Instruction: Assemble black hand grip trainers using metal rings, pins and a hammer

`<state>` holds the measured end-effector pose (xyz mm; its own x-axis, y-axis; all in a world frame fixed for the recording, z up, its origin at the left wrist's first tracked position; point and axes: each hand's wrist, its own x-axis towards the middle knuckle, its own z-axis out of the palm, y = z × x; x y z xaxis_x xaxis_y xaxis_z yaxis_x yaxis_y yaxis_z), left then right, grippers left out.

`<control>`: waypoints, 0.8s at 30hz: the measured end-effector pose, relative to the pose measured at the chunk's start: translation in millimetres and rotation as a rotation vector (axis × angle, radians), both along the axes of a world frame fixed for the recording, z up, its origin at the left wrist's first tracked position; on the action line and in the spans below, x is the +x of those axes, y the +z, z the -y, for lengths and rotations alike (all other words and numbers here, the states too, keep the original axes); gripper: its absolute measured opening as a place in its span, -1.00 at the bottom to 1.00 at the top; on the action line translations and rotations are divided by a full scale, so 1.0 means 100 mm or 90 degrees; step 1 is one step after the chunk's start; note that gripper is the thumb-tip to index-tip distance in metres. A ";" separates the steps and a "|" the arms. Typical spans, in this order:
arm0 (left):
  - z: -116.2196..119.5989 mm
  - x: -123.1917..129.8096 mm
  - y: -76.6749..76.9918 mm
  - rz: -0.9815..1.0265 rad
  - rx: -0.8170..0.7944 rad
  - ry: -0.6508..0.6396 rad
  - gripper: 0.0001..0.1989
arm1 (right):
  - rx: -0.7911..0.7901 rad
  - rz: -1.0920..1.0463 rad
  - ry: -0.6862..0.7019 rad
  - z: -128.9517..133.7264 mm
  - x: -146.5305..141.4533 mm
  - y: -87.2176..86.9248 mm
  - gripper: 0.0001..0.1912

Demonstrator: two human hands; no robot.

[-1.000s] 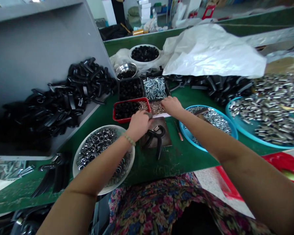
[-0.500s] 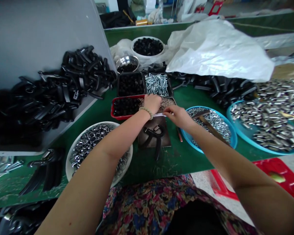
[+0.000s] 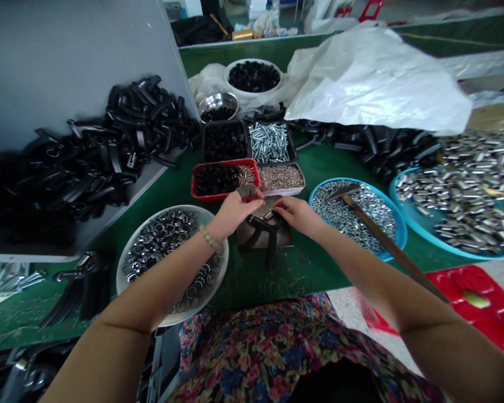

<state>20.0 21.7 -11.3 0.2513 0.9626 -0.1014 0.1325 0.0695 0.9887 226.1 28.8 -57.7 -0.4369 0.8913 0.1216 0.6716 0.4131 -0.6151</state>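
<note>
A black part with a spring (image 3: 271, 238) lies on a dark metal plate (image 3: 286, 239) in the middle of the green table. My left hand (image 3: 236, 211) is above the plate's left edge, its thumb and index finger pinched; anything between them is too small to make out. Over the plate's right side, my right hand (image 3: 297, 214) has its fingertips pressed together beside the spring end of the part. Whatever they grip is hidden. Just beyond my hands sit a red tray (image 3: 225, 196) of black pieces and pins, and a white tray (image 3: 304, 184) of small rivets.
A white bowl of rings (image 3: 121, 280) stands left. At right are a blue basin of small metal parts (image 3: 403, 238), a hammer (image 3: 372, 226) lying across it, and another blue basin (image 3: 457, 252). A black tray of screws (image 3: 294, 151) stands behind.
My left hand has come back from the rivet tray toward the plate. My right hand has moved down and slightly left to the black part. The rivet tray is now uncovered.
</note>
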 end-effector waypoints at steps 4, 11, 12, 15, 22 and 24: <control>0.19 -0.08 -0.20 -0.088 0.027 -0.008 -0.88 | 0.042 0.042 0.030 0.03 0.00 0.01 -0.82; 0.31 0.00 -0.31 -0.360 0.202 -0.037 -0.83 | 0.155 0.264 0.094 0.15 -0.06 0.02 -0.77; 0.33 0.01 -0.33 -0.403 0.225 -0.054 -0.82 | 0.157 0.300 0.104 0.17 -0.08 0.02 -0.76; 0.36 0.01 -0.40 -0.497 0.282 -0.102 -0.78 | 0.126 0.294 0.103 0.19 -0.10 0.05 -0.74; 0.40 0.03 -0.41 -0.641 0.352 -0.185 -0.69 | 0.037 0.036 -0.091 0.25 0.24 0.26 -0.63; 0.42 0.04 -0.38 -0.691 0.373 -0.239 -0.69 | 0.101 0.093 -0.139 0.34 0.49 0.33 -0.61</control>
